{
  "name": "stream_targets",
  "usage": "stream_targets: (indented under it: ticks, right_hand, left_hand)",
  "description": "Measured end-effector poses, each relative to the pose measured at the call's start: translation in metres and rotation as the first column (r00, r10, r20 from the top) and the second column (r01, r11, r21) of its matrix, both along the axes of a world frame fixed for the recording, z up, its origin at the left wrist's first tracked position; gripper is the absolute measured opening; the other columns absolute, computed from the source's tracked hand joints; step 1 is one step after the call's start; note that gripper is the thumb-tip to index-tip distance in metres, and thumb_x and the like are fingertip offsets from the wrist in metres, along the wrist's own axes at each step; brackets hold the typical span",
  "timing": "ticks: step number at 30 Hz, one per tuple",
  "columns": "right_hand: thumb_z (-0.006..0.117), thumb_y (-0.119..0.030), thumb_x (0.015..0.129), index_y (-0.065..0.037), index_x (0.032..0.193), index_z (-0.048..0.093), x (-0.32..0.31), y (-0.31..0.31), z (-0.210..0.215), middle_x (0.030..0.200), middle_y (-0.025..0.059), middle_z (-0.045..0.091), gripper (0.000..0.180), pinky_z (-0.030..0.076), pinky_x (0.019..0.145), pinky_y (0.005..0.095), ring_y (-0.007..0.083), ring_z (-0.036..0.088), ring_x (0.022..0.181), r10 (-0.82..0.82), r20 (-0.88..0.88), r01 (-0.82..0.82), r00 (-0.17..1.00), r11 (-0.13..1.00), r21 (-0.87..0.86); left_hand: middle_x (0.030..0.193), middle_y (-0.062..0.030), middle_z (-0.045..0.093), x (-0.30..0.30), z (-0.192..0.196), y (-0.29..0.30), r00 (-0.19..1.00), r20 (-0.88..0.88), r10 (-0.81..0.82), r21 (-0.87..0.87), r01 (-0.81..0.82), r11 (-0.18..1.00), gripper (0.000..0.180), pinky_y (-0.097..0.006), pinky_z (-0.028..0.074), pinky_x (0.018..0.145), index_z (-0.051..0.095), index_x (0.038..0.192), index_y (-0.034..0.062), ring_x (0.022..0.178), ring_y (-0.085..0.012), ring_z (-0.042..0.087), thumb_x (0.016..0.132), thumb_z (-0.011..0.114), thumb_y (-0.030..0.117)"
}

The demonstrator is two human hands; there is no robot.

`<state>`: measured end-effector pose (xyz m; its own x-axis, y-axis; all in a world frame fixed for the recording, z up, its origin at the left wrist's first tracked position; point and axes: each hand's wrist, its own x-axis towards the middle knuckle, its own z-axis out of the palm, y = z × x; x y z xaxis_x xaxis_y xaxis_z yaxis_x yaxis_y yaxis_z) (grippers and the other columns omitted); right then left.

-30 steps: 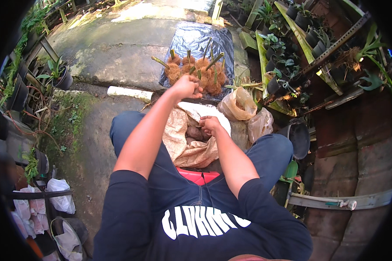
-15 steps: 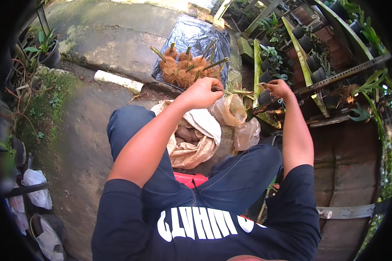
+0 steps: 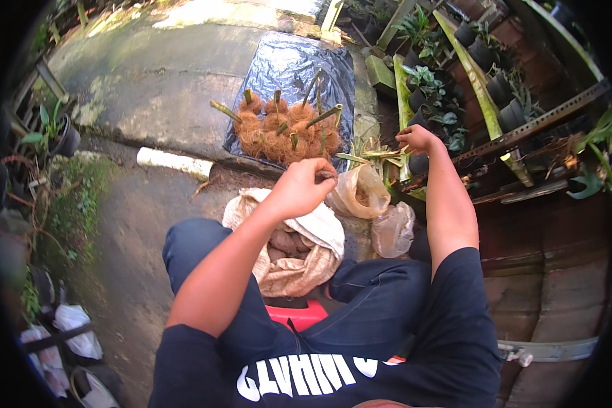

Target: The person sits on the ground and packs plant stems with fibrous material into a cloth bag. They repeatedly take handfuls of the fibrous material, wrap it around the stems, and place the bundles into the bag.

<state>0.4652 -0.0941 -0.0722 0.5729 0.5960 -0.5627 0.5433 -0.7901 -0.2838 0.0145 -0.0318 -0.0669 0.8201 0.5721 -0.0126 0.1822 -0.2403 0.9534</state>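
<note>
The left hand (image 3: 299, 189) pinches a small dark-brown lump (image 3: 326, 176), round brown-fibre balls (image 3: 273, 144) just beyond; the right hand (image 3: 418, 139) curls beside pale-green cut stalks (image 3: 374, 151) — holding what, I can't tell. Mid-handling, I'd judge — next calls for steady fingers.

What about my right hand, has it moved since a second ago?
Yes, rightward: your right hand was at the mouth of the sack, and now overlaps the fixed greenish slat in view.
</note>
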Motion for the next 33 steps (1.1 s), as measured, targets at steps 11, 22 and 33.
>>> stream_targets:
  ticks: [11,22,33]
  right_hand:
    - [0.075,-0.03,0.088,-0.008,0.123,0.076,0.046,-0.002,-0.24,0.122,0.022,0.074,0.042,0.056,0.099,0.0424,0.035,0.072,0.112,-0.064,0.212,0.022,0.975,0.981,0.194]
    - [0.064,-0.032,0.096,-0.028,0.169,0.019,-0.063,-0.021,-0.307,0.176,0.0201,0.005,0.086,0.022,0.128,0.0549,0.0419,0.014,0.161,0.002,-0.14,-0.036,0.99,0.97,-0.24]
    - [0.065,-0.033,0.098,-0.015,0.129,0.072,-0.021,-0.058,-0.343,0.127,0.0218,0.071,0.036,0.05,0.109,0.0447,0.0382,0.066,0.122,-0.703,0.005,0.681,0.712,0.691,0.241]
  left_hand:
    - [0.103,-0.0171,0.075,0.051,-0.029,0.009,0.988,-0.13,-0.08,-0.038,0.075,0.996,0.029,-0.037,0.055,0.089,0.071,0.115,-0.0026,0.097,-0.0253,0.072,0.095,0.069,0.019]
    - [0.101,-0.0154,0.076,0.085,-0.071,0.002,0.934,-0.307,-0.181,-0.132,0.147,0.98,0.024,-0.034,0.056,0.088,0.069,0.113,-0.0047,0.096,-0.0203,0.072,0.096,0.07,0.012]
    - [0.096,-0.0149,0.076,0.086,-0.077,-0.003,0.912,-0.358,-0.2,-0.123,0.166,0.978,0.023,-0.032,0.054,0.086,0.07,0.112,-0.0044,0.091,-0.0163,0.07,0.097,0.07,0.013]
